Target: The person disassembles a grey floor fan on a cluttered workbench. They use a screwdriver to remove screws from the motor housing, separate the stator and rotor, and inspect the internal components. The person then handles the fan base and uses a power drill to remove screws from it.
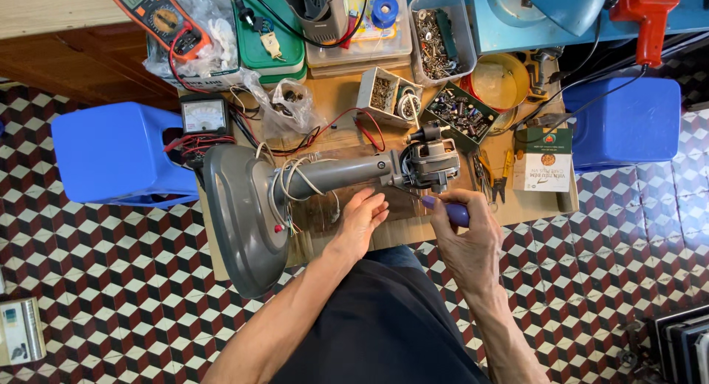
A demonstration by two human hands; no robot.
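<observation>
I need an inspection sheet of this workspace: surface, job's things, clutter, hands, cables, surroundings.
Surface: low wooden table, crowded.
Job's things: grey fan stand lying flat, motor at its end; purple-handled screwdriver aimed at the motor.
Clutter: multimeter, analog meter, parts boxes, pliers, carton.
Hands: left hand rests by the stand's neck; right hand grips the screwdriver.
Cables: white wires hang from the stand; red leads cross the table.
Surroundings: two blue stools, patterned tile floor.
</observation>
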